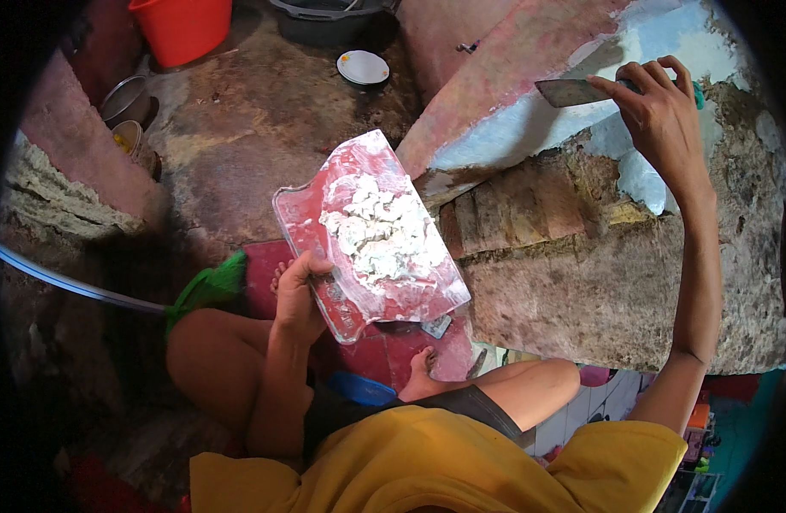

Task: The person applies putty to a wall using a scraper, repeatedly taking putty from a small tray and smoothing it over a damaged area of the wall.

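Note:
My left hand [297, 295] grips the near left edge of a red plastic board [300, 214], thumb on top. A lumpy heap of white putty [380, 231] lies across the board, with white smears around it. At the upper right my raised right hand [662, 107] is closed round the green handle of a putty knife [572, 91]. Its flat, dull blade points left, over a wall [487, 137] partly coated in pale blue and white. Whether the blade touches the wall I cannot tell. Below the coating, rough masonry is exposed.
A red bucket [183, 32], a dark basin [324, 24] and a white lid [363, 67] are on the stained floor at the far side. Small containers [132, 137] stand by the left wall. A blue dish [361, 388] and a green cloth or bag [211, 284] are near my legs.

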A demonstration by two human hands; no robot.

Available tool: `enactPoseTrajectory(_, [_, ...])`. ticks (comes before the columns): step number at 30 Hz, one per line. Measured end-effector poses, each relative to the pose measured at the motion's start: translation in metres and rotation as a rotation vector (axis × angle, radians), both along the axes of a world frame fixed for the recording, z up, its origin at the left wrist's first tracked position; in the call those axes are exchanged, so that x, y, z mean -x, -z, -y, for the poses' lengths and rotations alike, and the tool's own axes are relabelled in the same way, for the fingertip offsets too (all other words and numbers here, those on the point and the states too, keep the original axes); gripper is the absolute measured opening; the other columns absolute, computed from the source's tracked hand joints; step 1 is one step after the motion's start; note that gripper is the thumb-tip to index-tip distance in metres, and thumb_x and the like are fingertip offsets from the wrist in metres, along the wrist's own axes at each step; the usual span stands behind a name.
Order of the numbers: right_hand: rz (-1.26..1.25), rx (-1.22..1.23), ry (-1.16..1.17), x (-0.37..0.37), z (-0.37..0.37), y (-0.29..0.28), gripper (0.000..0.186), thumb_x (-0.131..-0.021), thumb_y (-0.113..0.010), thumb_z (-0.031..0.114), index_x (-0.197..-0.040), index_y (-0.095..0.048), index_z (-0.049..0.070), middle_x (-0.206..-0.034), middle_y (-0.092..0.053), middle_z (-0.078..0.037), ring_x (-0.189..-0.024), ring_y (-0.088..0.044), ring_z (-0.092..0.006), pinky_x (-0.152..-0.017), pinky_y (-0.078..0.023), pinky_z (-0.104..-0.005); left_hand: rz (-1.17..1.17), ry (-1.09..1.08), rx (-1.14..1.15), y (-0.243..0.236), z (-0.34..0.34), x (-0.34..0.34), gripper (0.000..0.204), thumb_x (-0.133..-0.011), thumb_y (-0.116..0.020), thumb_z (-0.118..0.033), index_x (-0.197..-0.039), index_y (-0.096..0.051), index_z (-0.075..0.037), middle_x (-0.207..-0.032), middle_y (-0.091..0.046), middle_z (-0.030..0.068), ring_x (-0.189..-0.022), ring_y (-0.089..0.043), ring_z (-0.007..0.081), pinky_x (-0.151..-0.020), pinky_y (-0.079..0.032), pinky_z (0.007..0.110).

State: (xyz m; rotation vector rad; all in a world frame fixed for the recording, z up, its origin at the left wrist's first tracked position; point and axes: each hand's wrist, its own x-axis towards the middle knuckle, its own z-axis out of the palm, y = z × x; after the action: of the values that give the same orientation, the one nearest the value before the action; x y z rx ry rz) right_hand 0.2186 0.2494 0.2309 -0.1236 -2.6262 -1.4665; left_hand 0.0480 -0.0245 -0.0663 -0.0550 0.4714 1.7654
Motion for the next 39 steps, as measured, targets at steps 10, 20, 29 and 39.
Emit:
enactPoseTrajectory(10, [-0.023,0.024,0.062,-0.001,0.008,-0.009,0.035,-0.075,-0.067,0.010,-0.107,-0.068,0.026,-0.091,-0.062,0.001,-0.090,-0.058,-0.0173,-0.098,-0.036,-0.0388,0.021,0.007,0.003,0.002,0.000,0.000,0.047,-0.076,-0.046,-0.009,-0.120,-0.046,0.009,-0.110,-0.059,0.0182,-0.099,-0.061,0.0282,-0.093,-0.048,0.041])
enactPoseTrajectory(20, [-0.090,0.045,0.074,-0.008,0.007,-0.011,0.040,-0.074,-0.068,0.008,-0.109,-0.066,0.028,-0.087,-0.061,0.002,-0.088,-0.058,-0.0170,-0.098,-0.036,-0.0392,0.039,-0.014,0.038,0.000,0.001,0.001,0.045,-0.076,-0.047,-0.008,-0.118,-0.048,0.009,-0.107,-0.060,0.0175,-0.097,-0.061,0.0275,-0.092,-0.049,0.040])
enactPoseTrajectory(29, [-0.089,-0.020,0.043,-0.003,0.006,-0.006,0.040,-0.074,-0.067,0.006,-0.108,-0.066,0.027,-0.087,-0.062,0.002,-0.089,-0.058,-0.0174,-0.097,-0.037,-0.0395,0.007,0.008,0.024,-0.003,0.000,0.001,0.045,-0.076,-0.046,-0.008,-0.118,-0.048,0.009,-0.107,-0.060,0.0175,-0.097,-0.061,0.0276,-0.091,-0.049,0.040])
enactPoseTrajectory(39, [-0.027,0.060,0.035,0.001,0.004,0.031,0.038,-0.072,-0.061,0.001,-0.102,-0.068,0.022,-0.086,-0.059,0.001,-0.090,-0.056,-0.0172,-0.103,-0.034,-0.0426,0.042,0.051,0.000,0.005,0.001,0.002,0.049,-0.076,-0.046,-0.009,-0.122,-0.045,0.008,-0.112,-0.058,0.0178,-0.101,-0.059,0.0288,-0.095,-0.046,0.041])
